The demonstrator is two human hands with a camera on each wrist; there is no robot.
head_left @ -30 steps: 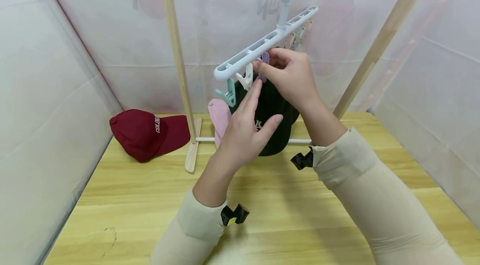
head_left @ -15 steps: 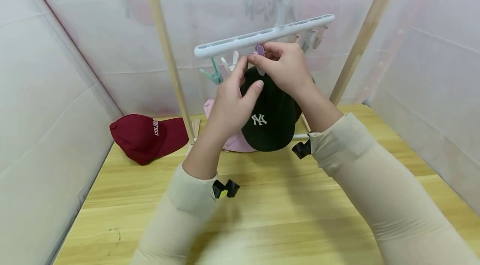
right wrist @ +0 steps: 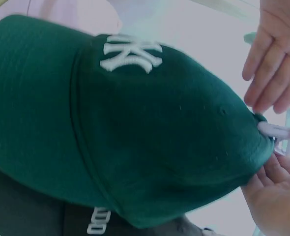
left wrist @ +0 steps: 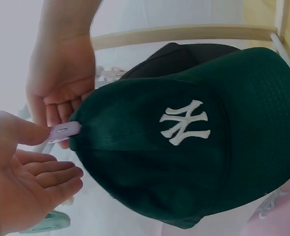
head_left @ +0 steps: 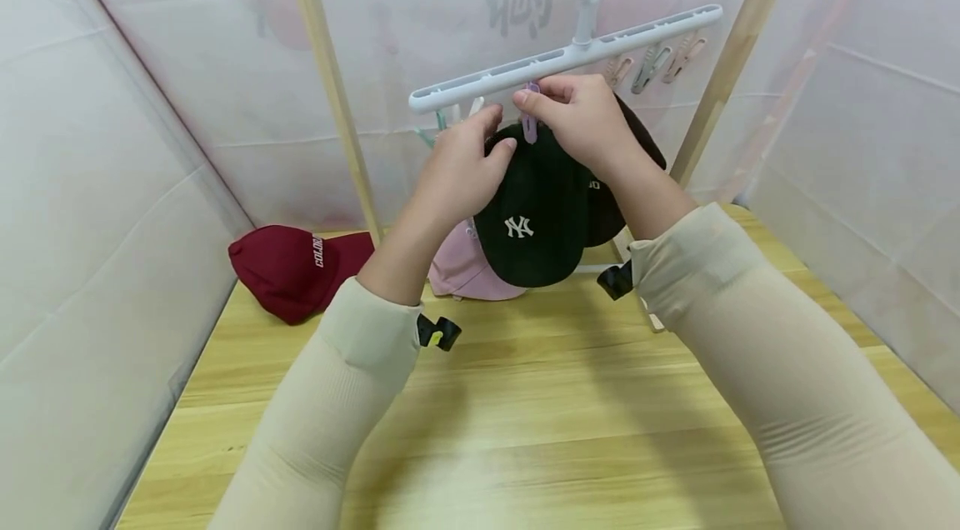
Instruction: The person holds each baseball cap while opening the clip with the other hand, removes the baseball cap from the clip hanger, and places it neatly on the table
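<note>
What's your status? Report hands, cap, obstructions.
Right hand pinching purple clip on green cap. Left hand open, touching cap. Cap hangs from hanger. Black cap close behind.

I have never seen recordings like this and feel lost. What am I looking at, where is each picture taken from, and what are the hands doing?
No machine here: a person's two bare hands. The wide picture comes from a camera on the head; the two close-ups come from cameras on the wrists. The right hand pinches a lilac clip on a white clip hanger that hangs from a wooden rack. The clip sits at the edge of a dark green NY cap, where the left hand rests, fingers relaxed. On the wooden table lie a red cap and a pink cap.
</note>
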